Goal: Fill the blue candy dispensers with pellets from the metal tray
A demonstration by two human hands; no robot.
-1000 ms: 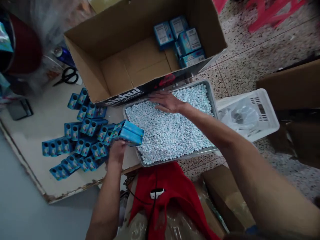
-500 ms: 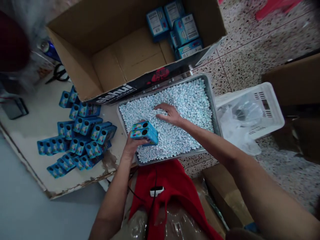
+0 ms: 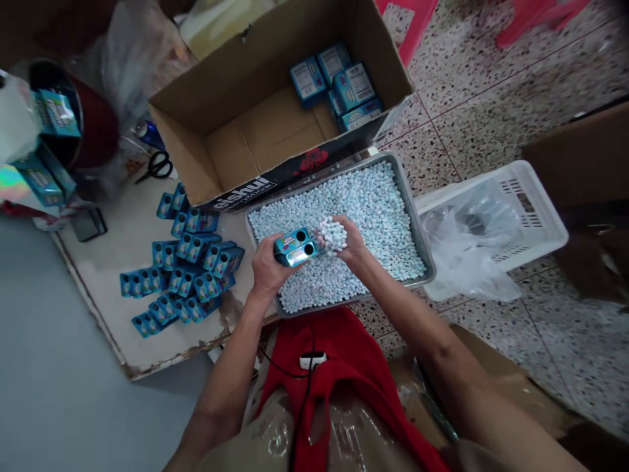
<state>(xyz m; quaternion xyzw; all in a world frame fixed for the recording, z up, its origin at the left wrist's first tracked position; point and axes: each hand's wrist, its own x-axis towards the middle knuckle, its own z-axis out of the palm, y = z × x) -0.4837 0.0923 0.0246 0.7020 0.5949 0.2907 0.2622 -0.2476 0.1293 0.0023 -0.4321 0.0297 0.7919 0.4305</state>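
My left hand (image 3: 268, 267) is closed around two small blue boxes (image 3: 296, 244) held side by side. Each box has a dark round hole in the face turned up. My right hand (image 3: 350, 240) cups a heap of small white and pale blue candies (image 3: 332, 234), right beside the boxes' holes. Both hands are over a metal tray (image 3: 430, 265) filled with the same loose candies (image 3: 358, 190). To the left, several more blue boxes (image 3: 189, 252) with round holes lie in rows and piles on the table.
Behind the tray stands an open cardboard carton (image 3: 236, 147) with several blue boxes (image 3: 351, 88) inside. Scissors (image 3: 158, 165) and a can (image 3: 149, 134) lie left of it. A white plastic basket (image 3: 545, 216) with clear bags is at the right.
My right hand has come up from the candies with a handful and is now close to the boxes. The boxes in my left hand have tilted. The view has shifted left.
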